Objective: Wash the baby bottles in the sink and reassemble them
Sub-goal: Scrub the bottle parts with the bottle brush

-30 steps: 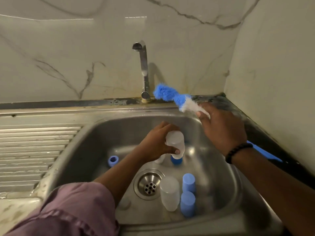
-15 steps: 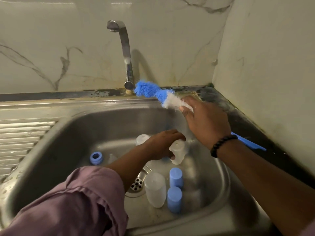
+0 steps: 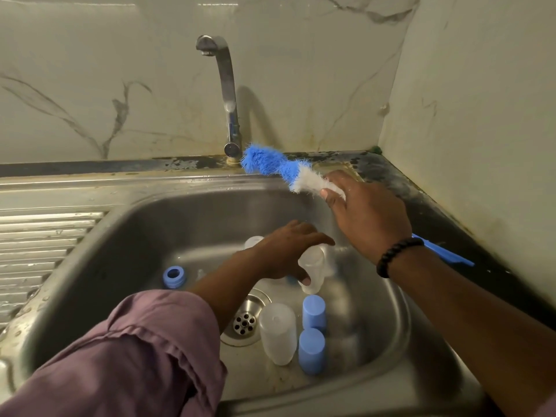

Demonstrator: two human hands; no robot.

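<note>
Head view: you're over the sink [image 3: 388,320], both hands in shot.
Change: vs 1 s ago your left hand [image 3: 285,254] has lowered the clear bottle [image 3: 313,272] toward the basin floor, nearer the back-right part of the basin; right hand [image 3: 364,218] has kept the brush [image 3: 270,164] up by the back rim, bristles not in the bottle.
Meaning: looks like you're between scrubs; washing is early, nothing reassembled.
Left hand: fingers and thumb curled round the bottle.
Right hand: wrapped round the brush stem, just behind the white bristles.
Bottle axis: roughly upright, slight tilt; can't tell which end is the mouth.
Brush axis: runs from the back rim by the tap [image 3: 228,94] to the right edge; bristle end points at the tap base, handle tip past your wrist.
Loose parts: second bottle [image 3: 278,335] and two blue caps [image 3: 313,329] near the front, right of the drain [image 3: 243,322]; blue ring [image 3: 174,276] on the basin floor toward its left wall.
</note>
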